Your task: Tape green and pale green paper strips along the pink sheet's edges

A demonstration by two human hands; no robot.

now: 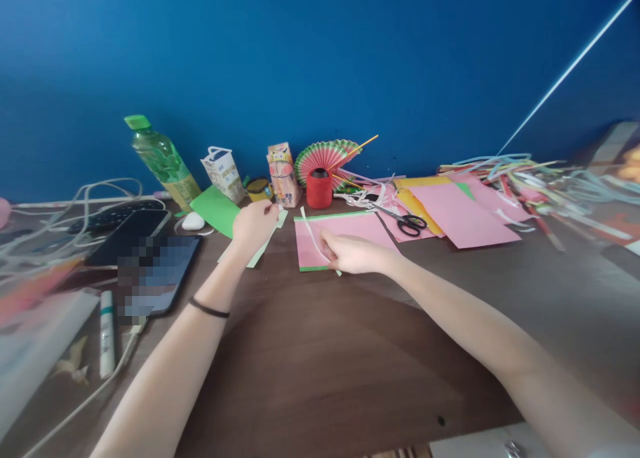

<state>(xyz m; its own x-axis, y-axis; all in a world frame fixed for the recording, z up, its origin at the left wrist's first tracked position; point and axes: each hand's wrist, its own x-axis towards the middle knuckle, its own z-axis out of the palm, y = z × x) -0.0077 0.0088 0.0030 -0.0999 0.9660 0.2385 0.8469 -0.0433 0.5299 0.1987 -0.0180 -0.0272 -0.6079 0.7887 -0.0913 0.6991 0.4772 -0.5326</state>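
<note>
On your desk [320, 351], a pink sheet [359, 226], two edges green, two seemingly bare, lies under your right grip [356, 253], pinching a strip [311, 229]; left grip [255, 228] unclear.

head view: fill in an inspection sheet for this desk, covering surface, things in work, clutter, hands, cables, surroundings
Surface: brown desk, bare at the front middle.
Things in work: pale strip over a green-edged pink sheet.
Clutter: scissors on papers at the right; heap of strips beyond; marker and bottle at the left.
Hands: right hand grips the pale strip; left hand has curled fingers, its grip unclear.
Cables: white cable at the dark-screened device; more tangled at far left.
Surroundings: blue wall behind.
</note>
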